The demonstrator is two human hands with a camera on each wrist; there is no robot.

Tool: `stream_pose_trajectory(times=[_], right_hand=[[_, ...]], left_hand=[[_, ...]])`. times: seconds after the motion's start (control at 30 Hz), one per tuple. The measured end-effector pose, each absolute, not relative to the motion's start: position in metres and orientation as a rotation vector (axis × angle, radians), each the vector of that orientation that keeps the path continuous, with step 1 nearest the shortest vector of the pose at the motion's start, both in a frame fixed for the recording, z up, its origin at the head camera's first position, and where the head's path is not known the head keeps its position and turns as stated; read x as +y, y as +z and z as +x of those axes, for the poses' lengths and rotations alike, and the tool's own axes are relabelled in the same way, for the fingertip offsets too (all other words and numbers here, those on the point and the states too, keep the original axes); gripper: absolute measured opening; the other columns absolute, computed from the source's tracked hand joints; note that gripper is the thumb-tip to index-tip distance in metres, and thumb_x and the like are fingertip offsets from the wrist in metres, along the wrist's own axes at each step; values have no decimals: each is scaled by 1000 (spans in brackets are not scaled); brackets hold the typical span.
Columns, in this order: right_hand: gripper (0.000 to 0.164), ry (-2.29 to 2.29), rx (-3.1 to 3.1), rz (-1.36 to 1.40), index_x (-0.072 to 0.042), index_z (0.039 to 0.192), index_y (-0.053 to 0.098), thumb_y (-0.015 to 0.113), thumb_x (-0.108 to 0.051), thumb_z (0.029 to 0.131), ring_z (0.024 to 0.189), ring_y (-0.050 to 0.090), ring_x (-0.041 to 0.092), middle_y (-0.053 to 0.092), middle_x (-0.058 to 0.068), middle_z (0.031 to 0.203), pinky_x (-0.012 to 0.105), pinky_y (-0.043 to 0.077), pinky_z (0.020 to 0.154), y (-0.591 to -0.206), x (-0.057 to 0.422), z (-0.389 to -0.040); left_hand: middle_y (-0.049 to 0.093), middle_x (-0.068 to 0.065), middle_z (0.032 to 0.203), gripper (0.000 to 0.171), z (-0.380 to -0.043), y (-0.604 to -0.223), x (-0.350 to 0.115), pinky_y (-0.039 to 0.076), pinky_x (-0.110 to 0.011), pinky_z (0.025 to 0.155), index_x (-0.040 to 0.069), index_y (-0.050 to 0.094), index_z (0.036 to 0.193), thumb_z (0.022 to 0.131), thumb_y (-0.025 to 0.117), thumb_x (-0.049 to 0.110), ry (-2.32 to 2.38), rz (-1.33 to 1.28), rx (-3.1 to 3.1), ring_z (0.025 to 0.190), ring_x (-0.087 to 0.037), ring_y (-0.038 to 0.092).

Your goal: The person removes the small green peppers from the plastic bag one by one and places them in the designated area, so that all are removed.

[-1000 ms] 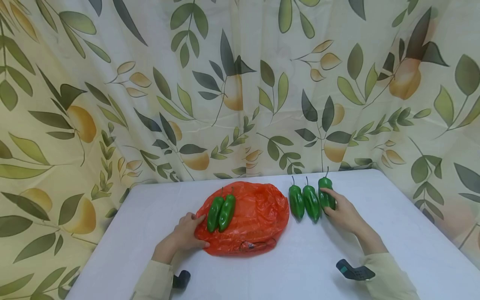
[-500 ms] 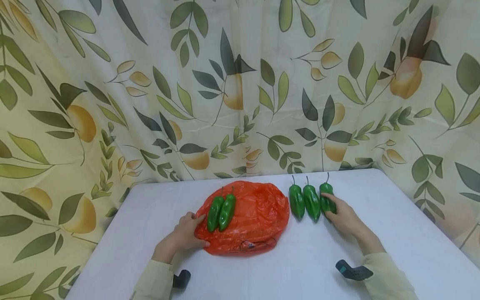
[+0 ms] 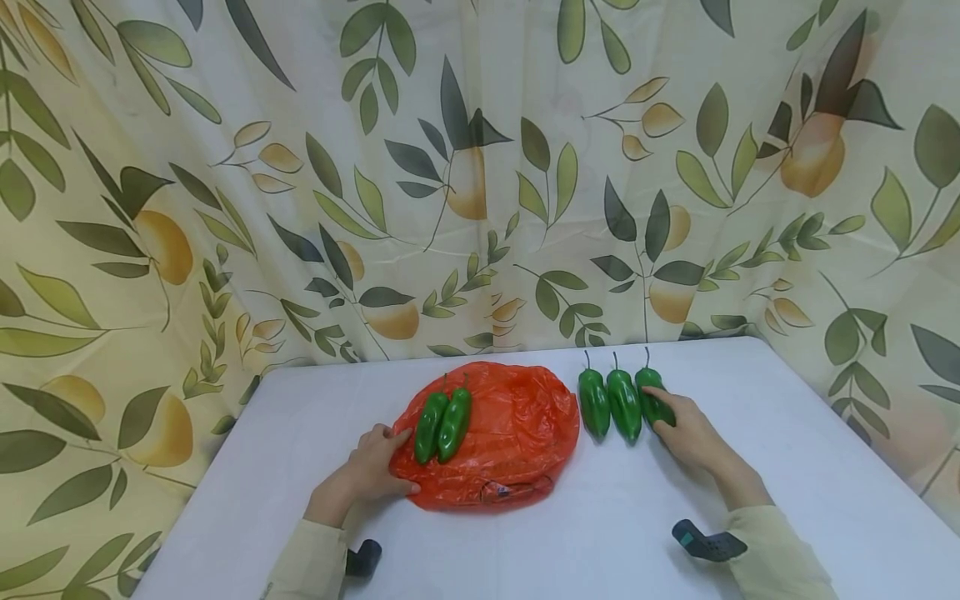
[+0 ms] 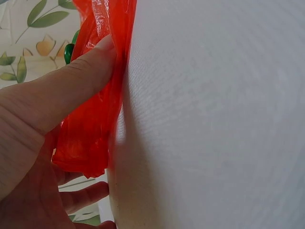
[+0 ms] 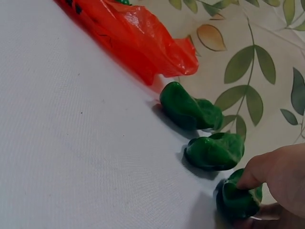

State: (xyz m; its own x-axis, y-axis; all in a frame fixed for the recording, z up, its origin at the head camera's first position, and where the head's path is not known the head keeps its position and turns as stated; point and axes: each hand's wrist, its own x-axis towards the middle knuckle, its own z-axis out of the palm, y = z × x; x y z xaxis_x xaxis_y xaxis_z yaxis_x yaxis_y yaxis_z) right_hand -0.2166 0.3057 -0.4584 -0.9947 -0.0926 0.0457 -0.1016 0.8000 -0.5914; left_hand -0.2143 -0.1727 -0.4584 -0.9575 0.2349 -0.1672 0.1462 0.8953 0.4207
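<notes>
The rightmost pepper (image 3: 656,407) is plump, green and glossy (thin-stemmed, too).

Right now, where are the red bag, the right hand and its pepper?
Red bag (image 3: 506,429): head view, bare top side.
Right hand (image 3: 692,432): head view, its back.
Pepper (image 3: 656,408): head view, middle of its body.

Room's running along the near desk (image 3: 570,533); the bag (image 3: 517,425) is blocking the middle, three peppers (image 3: 623,407) are crowding its right, a curtain (image 3: 487,250) is walling the back.
</notes>
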Motion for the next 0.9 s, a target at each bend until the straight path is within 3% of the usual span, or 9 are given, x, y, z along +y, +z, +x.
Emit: stream_pose_trajectory(times=[0.53, 0.73, 0.9], right_hand=[[61, 974, -2958, 148, 10, 151, 33, 56, -14, 100, 136, 32, 64, 32, 44, 149, 74, 32, 108, -454, 308, -217], [62, 960, -2951, 128, 10, 151, 32, 56, -18, 101, 127, 42, 63, 33, 46, 146, 73, 41, 101, -452, 308, -217], [63, 937, -2934, 100, 9, 151, 32, 56, -22, 102, 133, 34, 64, 31, 45, 147, 75, 33, 107, -449, 306, -216]], left_hand=[[50, -12, 125, 91, -215, -461, -173, 58, -50, 91, 12, 48, 151, 74, 90, 34, 596, 274, 2842, 116, -26, 48], [49, -12, 124, 92, -215, -462, -173, 57, -50, 90, 12, 48, 151, 73, 90, 34, 592, 285, 2845, 115, -26, 48], [49, -11, 124, 92, -216, -462, -173, 57, -49, 90, 12, 48, 151, 73, 90, 34, 589, 284, 2846, 114, -26, 48]])
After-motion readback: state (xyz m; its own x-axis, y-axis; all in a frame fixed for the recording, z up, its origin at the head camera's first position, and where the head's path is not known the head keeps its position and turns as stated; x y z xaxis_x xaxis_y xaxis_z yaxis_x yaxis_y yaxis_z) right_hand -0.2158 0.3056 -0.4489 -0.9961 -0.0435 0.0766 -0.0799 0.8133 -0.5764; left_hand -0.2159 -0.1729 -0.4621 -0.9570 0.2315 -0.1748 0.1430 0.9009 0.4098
